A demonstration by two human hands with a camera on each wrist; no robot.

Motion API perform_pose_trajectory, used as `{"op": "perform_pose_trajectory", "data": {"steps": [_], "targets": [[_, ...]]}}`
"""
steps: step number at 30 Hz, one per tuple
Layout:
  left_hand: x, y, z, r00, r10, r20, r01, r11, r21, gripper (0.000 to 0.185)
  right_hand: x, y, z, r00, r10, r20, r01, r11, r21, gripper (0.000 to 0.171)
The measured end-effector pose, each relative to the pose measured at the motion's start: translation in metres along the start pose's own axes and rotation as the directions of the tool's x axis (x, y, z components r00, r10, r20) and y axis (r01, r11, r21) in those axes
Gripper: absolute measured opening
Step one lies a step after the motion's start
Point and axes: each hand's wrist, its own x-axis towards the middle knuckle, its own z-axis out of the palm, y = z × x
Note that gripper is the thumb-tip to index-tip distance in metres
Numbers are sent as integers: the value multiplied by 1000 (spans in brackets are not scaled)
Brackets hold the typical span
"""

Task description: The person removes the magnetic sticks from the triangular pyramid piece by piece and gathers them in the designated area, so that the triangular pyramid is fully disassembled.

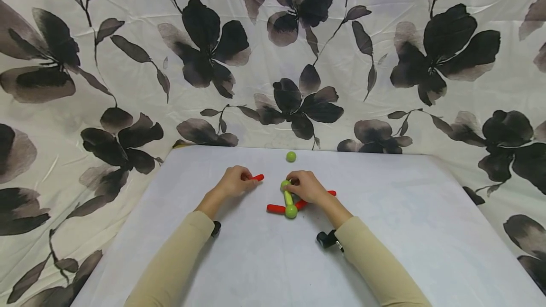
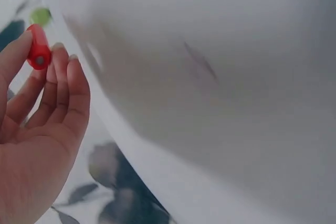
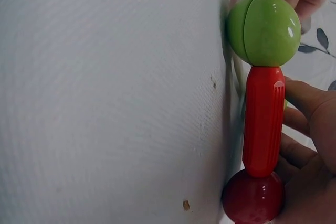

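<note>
My left hand (image 1: 235,181) pinches a red rod (image 1: 258,177) between thumb and fingers, above the left part of the table; the left wrist view shows a grey disc in the end of this red rod (image 2: 38,45). With its fingertips my right hand (image 1: 308,186) grips a green ball (image 1: 285,185). From that ball a light green rod (image 1: 288,198) runs to a second green ball (image 1: 291,211). One red rod (image 1: 276,209) extends left from the second ball; another red rod (image 3: 263,121) leads to a dark red ball (image 3: 254,196), which the right hand hides in the head view.
A loose green ball (image 1: 291,156) lies near the back edge of the white table (image 1: 367,259). Beyond the joined pieces, a red end (image 1: 332,193) shows right of the right hand. A flower-patterned cloth (image 1: 367,89) hangs behind the table.
</note>
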Motion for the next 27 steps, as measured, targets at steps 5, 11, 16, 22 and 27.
{"op": "perform_pose_trajectory", "data": {"steps": [5,11,16,22,27], "targets": [[1,-25,-19,997,-51,-51,52,999,10,20,0,1,-1,1000,-1,0,1,1000,3,23],[-1,-51,-39,986,-108,-129,114,993,43,25,1,4,0,1000,-9,-1,9,1000,-1,23],[-2,-65,-48,972,-160,-170,173,983,61,26,2,5,2,1000,-11,-6,11,1000,-1,23],[-2,-70,-50,971,-170,-166,181,982,56,26,2,5,2,1000,-13,-11,13,1000,-7,23],[-3,-68,-51,973,-183,-141,194,978,71,28,4,5,0,1000,-28,-3,28,1000,-12,24]]}}
